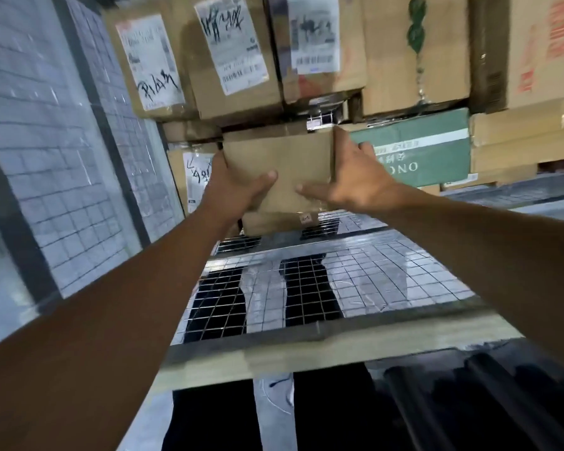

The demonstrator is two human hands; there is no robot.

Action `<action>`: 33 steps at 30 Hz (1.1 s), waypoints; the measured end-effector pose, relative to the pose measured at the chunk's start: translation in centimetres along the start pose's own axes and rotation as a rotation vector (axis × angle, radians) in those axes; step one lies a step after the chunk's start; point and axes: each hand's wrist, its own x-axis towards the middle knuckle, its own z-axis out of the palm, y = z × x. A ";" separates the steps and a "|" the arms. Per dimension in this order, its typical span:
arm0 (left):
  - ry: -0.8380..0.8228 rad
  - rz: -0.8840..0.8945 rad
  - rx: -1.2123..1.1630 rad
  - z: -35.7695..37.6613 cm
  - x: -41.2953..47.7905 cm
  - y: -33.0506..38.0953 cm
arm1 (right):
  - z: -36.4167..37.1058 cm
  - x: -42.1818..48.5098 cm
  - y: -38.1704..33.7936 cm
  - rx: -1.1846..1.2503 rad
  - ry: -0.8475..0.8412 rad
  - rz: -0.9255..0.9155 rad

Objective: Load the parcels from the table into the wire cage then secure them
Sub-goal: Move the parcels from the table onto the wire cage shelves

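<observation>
Plain brown parcel (279,164) gripped between left hand (238,187) and right hand (355,180). Held against stacked cartons (241,76) inside wire cage (306,288).

The plain brown parcel (279,167) fills a slot in the stack: labelled boxes (235,56) close above it, a green carton (414,151) touching its right, another labelled box (192,177) left. Below it, open wire-mesh floor (306,288) lies bare.

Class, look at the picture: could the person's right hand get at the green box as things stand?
Probably yes. The right hand is on the plain brown box's right edge, with the green box directly beside its fingers and nothing between them. It would have to let go of the brown box, which both hands hold, first.
</observation>
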 end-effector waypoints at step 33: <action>-0.144 -0.147 0.433 0.9 -2.0 -1.1 | 0.4 -1.6 -0.3 -0.531 -0.093 -0.009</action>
